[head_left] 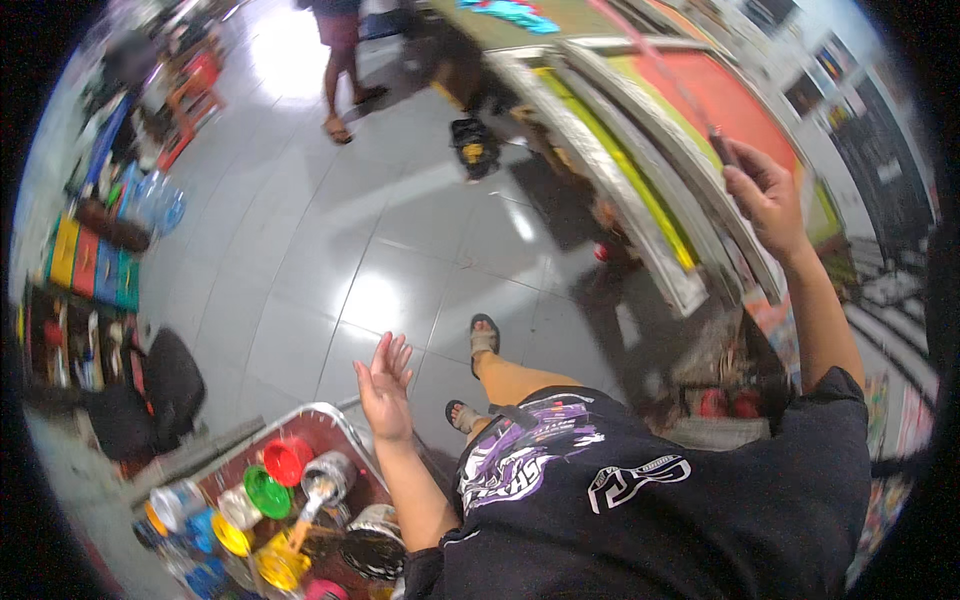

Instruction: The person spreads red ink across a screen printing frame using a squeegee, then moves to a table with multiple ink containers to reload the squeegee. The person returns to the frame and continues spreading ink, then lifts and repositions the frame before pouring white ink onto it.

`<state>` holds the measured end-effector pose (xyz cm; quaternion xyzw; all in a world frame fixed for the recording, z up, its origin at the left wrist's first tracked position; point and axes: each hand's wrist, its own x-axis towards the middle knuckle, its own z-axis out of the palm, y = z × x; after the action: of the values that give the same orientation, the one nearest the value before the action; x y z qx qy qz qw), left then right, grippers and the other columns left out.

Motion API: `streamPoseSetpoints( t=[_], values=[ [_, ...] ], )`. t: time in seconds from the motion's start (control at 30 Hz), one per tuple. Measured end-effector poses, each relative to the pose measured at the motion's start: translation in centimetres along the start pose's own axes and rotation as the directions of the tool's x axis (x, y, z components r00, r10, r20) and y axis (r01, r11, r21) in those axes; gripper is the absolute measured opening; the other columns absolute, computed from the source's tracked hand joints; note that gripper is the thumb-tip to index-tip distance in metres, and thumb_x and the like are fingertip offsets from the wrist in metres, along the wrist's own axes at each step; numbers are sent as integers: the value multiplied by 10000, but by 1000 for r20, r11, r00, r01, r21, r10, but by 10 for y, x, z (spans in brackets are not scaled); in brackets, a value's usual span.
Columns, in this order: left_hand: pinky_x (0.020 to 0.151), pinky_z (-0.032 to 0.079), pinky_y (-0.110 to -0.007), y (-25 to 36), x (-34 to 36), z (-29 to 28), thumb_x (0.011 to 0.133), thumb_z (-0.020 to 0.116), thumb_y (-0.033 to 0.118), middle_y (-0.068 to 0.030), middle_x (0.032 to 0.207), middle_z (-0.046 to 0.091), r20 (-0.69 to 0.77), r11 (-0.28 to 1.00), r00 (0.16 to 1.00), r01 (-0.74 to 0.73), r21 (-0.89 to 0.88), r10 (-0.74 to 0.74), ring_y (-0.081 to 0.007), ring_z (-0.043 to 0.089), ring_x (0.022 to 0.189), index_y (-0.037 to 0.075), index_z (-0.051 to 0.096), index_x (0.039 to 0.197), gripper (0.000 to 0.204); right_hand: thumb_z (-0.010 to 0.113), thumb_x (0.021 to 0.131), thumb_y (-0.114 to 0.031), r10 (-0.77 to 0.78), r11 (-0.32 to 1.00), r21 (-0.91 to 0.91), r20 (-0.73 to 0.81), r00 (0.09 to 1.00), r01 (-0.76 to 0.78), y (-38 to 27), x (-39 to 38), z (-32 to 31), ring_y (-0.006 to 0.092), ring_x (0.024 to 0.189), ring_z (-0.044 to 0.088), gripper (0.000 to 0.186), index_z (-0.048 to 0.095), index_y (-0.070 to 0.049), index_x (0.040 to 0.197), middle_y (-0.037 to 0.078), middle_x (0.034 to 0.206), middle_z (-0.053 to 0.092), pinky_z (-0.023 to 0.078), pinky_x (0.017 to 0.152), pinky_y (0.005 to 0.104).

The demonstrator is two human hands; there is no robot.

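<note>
My right hand [765, 195] grips the dark end of a long, narrow pinkish tool [679, 83], perhaps a squeegee, at the upper right. It is over stacked frames [648, 170] with pale borders and a yellow strip, beside an orange panel [750, 105]. My left hand [385, 395] is raised palm up, fingers apart and holding nothing, just above and right of a red-brown tray [350, 435]. In that tray stand several paint tubs, among them a red one [287, 460], a green one [267, 491] and a yellow one [282, 562] near a stick.
Tiled floor [280, 250] lies ahead, with a standing person's legs [338, 70] at the top. Along the left are a red stool [190, 110], water bottles [158, 200], coloured drawers [90, 260] and a black chair [170, 385]. A dark bag [473, 145] lies beside the table.
</note>
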<state>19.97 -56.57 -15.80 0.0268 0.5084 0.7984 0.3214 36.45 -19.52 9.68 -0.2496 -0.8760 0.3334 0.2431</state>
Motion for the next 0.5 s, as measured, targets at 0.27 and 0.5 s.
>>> streamPoseSetpoints(
  t=[0.27, 0.5],
  values=[
    [982, 206, -434, -4, 36, 112, 898, 194, 485, -172, 1294, 389, 205, 980, 978, -70, 187, 31, -294, 363, 1196, 40, 311, 1313, 620, 558, 836, -163, 22, 947, -265, -506, 862, -179, 72, -117, -146, 113, 851, 536, 357, 516, -29, 1165, 58, 1017, 589, 418, 758, 240],
    [953, 278, -379, -12, 41, 241, 887, 353, 317, -172, 1235, 447, 333, 839, 849, -494, 226, 410, -263, 443, 1130, -19, 336, 1284, 520, 569, 794, -72, 273, 938, -60, -476, 836, -341, 137, -158, -224, 156, 1019, 519, 367, 521, -7, 1152, 107, 1132, 559, 379, 888, 276]
  ],
)
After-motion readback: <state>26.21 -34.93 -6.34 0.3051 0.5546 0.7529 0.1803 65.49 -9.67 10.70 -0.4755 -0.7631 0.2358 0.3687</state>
